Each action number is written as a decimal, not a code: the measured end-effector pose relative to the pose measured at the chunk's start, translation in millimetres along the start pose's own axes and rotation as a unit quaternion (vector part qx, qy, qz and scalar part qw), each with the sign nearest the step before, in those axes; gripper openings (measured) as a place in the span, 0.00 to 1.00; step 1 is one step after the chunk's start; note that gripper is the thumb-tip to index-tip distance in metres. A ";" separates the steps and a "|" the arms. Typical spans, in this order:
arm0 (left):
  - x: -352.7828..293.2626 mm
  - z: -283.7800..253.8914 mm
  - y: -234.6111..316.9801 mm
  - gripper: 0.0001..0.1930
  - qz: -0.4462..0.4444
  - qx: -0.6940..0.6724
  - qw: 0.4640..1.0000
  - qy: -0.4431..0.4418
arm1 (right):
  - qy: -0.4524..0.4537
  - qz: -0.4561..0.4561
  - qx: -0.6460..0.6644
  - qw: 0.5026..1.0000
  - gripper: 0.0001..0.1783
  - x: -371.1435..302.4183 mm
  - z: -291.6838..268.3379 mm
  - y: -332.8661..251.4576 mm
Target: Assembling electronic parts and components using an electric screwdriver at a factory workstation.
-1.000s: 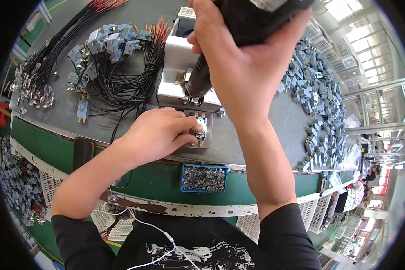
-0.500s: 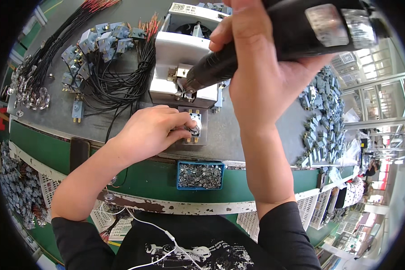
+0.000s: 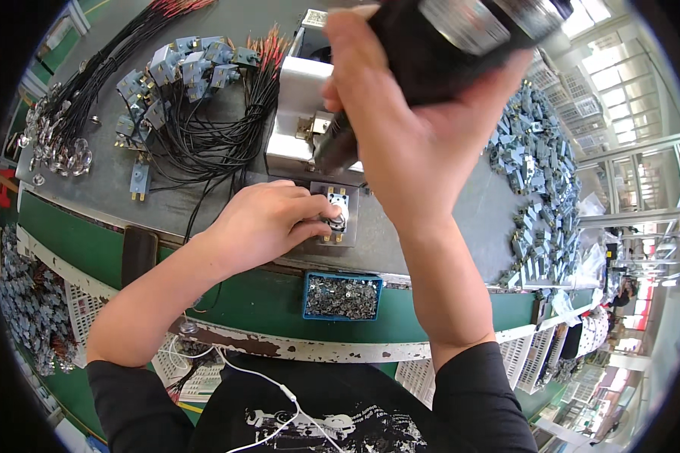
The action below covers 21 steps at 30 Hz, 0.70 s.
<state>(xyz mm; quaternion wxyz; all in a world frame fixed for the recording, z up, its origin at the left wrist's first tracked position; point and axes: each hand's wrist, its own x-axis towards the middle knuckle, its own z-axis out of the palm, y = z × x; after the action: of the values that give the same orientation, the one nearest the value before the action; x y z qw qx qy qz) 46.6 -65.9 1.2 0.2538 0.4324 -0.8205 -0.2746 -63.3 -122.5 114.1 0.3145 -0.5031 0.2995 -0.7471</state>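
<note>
My right hand [image 3: 423, 151] is wrapped round a black electric screwdriver [image 3: 431, 57], tilted with its nose down beside the front of a white screw feeder [image 3: 298, 98]. Motion blurs both, and the tip is hard to make out. My left hand [image 3: 268, 215] reaches over the bench edge with thumb and forefinger pinched at a small part with brass terminals [image 3: 338, 201]. This part sits in a flat metal fixture [image 3: 350, 237] in front of the feeder. The fingertips hide whatever is pinched there.
A blue tray [image 3: 305, 308] of small metal pieces stands at the near edge. Grey-blue switches with black wires [image 3: 196, 72] lie left, beside more black wire bundles [image 3: 102, 64]. Loose grey-blue switches [image 3: 540, 158] pile up right. A dark phone-shaped object [image 3: 138, 257] lies near my left forearm.
The screwdriver has moved off the feeder's front, coming nearer and lower toward the fixture. My left hand keeps its pinch. The whole view has shifted slightly.
</note>
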 end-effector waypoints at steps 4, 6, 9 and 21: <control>3.3 2.9 -0.2 0.10 0.017 -0.013 1.000 0.013 | -0.020 0.017 -0.033 0.999 0.39 0.3 -31.2 -14.6; 5.5 0.0 2.9 0.10 0.018 -0.014 1.000 0.012 | -0.024 0.024 -0.050 0.998 0.38 1.9 -44.7 -17.5; 5.1 -1.2 2.5 0.10 0.013 -0.009 1.000 0.009 | -0.032 0.036 -0.072 0.996 0.38 4.6 -51.3 -10.9; 4.1 -1.8 5.2 0.12 0.014 -0.015 1.000 0.009 | -0.106 0.073 -0.113 0.985 0.34 10.6 -63.4 -9.3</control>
<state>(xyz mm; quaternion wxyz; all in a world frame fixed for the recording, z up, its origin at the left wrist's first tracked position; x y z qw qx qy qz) 42.8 -67.3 6.8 0.2714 0.4196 -0.8200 -0.2790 -127.6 -116.7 107.2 0.3393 -0.5886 0.3829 -0.6260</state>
